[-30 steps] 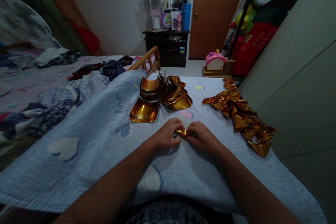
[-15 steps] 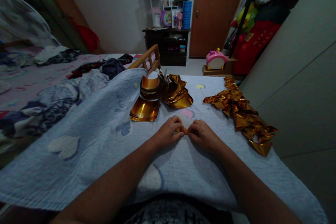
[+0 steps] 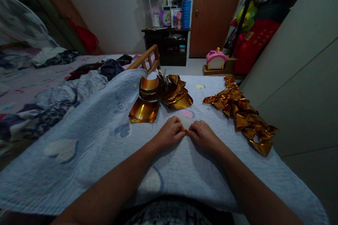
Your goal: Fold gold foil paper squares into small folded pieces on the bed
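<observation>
Both hands meet at the middle of the pale blue blanket [image 3: 87, 147]. My left hand [image 3: 169, 134] and my right hand [image 3: 203, 135] pinch a small piece of gold foil paper [image 3: 185, 123] between their fingertips; its pale underside faces up and a gold edge shows below. Just beyond the hands lies a curled stack of flat gold foil sheets [image 3: 144, 110] with more fanned sheets [image 3: 174, 93] behind it. To the right runs a pile of folded gold foil pieces [image 3: 241, 112].
A wooden rail [image 3: 146, 61] stands at the blanket's far edge. Rumpled bedding and clothes [image 3: 52, 88] lie left. A pale cabinet wall [image 3: 298, 77] borders the right. Further back are a dark shelf unit [image 3: 169, 47], a pink toy [image 3: 216, 59] and a brown door [image 3: 213, 14].
The small foil piece was a tight gold fold between my fingers a second ago; now its pale side lies spread open above my fingertips. Both hands shifted slightly away from me.
</observation>
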The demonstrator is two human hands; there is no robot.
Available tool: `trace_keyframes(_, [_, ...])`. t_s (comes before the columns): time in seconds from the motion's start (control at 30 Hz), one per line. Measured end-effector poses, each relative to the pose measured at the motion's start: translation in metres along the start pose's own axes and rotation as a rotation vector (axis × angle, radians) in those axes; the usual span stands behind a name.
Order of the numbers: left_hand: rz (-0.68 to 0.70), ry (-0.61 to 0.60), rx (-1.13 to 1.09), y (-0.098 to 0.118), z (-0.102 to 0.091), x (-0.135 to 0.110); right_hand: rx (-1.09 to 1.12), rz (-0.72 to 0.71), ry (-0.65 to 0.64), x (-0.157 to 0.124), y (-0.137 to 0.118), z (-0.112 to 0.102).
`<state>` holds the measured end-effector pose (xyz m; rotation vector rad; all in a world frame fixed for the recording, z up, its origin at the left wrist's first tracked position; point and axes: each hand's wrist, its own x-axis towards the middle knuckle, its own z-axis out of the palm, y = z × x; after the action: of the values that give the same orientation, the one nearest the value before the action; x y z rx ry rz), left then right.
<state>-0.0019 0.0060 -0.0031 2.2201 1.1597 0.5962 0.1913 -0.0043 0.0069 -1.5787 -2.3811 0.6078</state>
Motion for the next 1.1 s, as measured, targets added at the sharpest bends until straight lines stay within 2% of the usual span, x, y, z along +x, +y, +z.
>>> trace_keyframes(0.4, [0.007,-0.002,-0.004,-0.0008,-0.0004,-0.0003,-0.036,0.023,0.011,0.0005,0.0012,0.0035])
trace_keyframes(0.7, [-0.014,0.057,0.107,0.0010,0.0054,0.0002,-0.062,0.052,0.063,0.0029,0.0002,0.0072])
trace_keyframes(1.1, [-0.043,0.069,0.179,0.0012,0.0046,0.0001,-0.085,0.097,0.069,0.0027,-0.0029,0.0075])
